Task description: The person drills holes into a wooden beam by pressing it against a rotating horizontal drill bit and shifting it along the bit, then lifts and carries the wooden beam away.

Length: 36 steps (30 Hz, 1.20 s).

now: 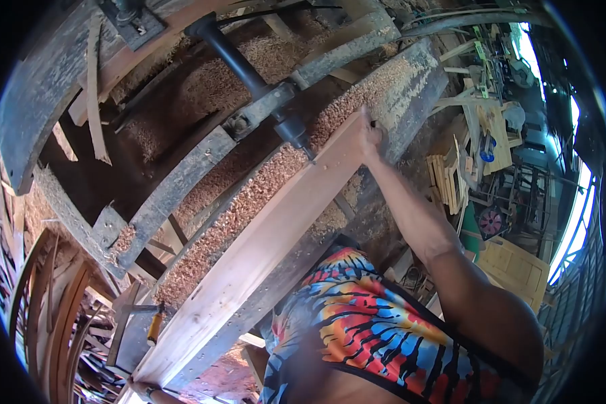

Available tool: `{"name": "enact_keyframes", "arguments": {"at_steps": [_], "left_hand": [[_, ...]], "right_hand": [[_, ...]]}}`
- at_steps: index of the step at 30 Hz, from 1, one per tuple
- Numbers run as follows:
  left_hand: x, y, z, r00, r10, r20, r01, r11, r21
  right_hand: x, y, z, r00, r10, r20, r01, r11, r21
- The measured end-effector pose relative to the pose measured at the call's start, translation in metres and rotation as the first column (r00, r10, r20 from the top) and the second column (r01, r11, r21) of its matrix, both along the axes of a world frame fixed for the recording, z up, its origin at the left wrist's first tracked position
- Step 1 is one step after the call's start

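A long pale wooden board [249,242] lies slantwise across a grey machine bed, running from the lower left to the upper middle. My right hand [372,140] grips its upper end, fingers closed at the edge. At the lower left, my left hand [143,389] holds the other end; only part of it shows at the frame's edge. Beside the board's far edge is a dark machine chuck [291,130] with a thin bit [308,153] close to the wood. I cannot tell whether the bit touches it. Wood chips [229,219] are heaped along that far edge.
A hammer [153,328] with a yellow-orange handle sits near the board's lower end. A curved metal arm [182,182] and black bar [232,57] stand beyond. Wood strips [50,303] pile up at left; wooden panels [515,269] and a fan-like pink wheel [491,221] are at right.
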State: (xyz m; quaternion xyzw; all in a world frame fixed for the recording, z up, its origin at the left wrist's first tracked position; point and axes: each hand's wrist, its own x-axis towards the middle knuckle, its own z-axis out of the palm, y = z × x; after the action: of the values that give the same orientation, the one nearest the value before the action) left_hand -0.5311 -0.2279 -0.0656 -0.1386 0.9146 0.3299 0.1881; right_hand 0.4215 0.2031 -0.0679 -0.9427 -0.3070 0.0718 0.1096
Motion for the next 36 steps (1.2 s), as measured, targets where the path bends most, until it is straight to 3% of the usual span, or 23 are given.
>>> {"name": "enact_keyframes", "arguments": {"at_steps": [2,4,7,8,11,12,13,15,18,22,25,29,32,36], "left_hand": [[-0.023,-0.004,0.000,1.000,0.027,-0.001,-0.027,0.998,-0.052],[-0.048,-0.009,-0.005,0.999,0.041,0.031,-0.038,0.995,-0.088],[-0.062,-0.011,-0.012,0.981,0.165,0.097,-0.169,0.985,0.031],[-0.055,-0.020,-0.012,0.999,0.038,0.010,-0.038,0.999,-0.019],[-0.065,-0.027,-0.019,0.990,0.137,0.019,-0.133,0.978,-0.159],[-0.051,-0.016,-0.015,0.979,0.185,-0.083,-0.200,0.948,-0.247],[-0.047,-0.014,-0.011,0.986,0.140,-0.089,-0.160,0.944,-0.290],[-0.047,-0.020,-0.019,0.998,-0.002,-0.070,-0.012,0.977,-0.211],[0.007,0.016,0.002,0.980,0.139,-0.140,-0.187,0.884,-0.429],[0.044,0.029,0.001,0.987,0.096,-0.129,-0.136,0.926,-0.352],[0.037,0.026,0.002,0.993,0.053,-0.104,-0.096,0.877,-0.471],[0.041,0.031,0.001,0.963,0.224,-0.148,-0.257,0.927,-0.272],[0.084,0.069,0.042,0.969,0.213,-0.125,-0.243,0.919,-0.311],[0.042,0.048,0.030,0.968,0.220,-0.119,-0.246,0.925,-0.290]], "right_hand": [[-0.009,-0.008,-0.002,0.997,-0.036,-0.071,0.032,0.998,-0.057],[-0.029,-0.016,0.006,1.000,0.000,-0.011,-0.001,0.997,-0.078],[-0.044,-0.016,0.022,0.999,0.031,0.013,-0.029,0.994,-0.108],[-0.047,-0.012,0.025,0.999,0.036,0.007,-0.035,0.993,-0.113],[-0.060,-0.007,0.038,0.996,0.088,-0.034,-0.091,0.991,-0.097],[-0.061,-0.005,0.033,0.995,0.103,0.002,-0.103,0.992,-0.071],[-0.059,-0.004,0.026,0.993,0.110,0.042,-0.109,0.993,-0.045],[-0.053,0.002,0.028,0.995,0.080,0.064,-0.076,0.995,-0.062],[-0.035,0.018,0.035,0.999,0.039,0.035,-0.033,0.988,-0.154],[-0.006,0.028,0.029,0.996,0.083,0.019,-0.080,0.988,-0.133],[-0.006,0.031,0.030,0.996,0.092,0.019,-0.089,0.989,-0.117],[-0.001,0.030,0.020,0.992,0.122,0.044,-0.116,0.987,-0.107],[-0.005,0.030,0.023,0.982,0.182,0.052,-0.176,0.980,-0.098],[-0.022,0.019,0.013,0.983,0.167,0.081,-0.162,0.985,-0.063]]}}
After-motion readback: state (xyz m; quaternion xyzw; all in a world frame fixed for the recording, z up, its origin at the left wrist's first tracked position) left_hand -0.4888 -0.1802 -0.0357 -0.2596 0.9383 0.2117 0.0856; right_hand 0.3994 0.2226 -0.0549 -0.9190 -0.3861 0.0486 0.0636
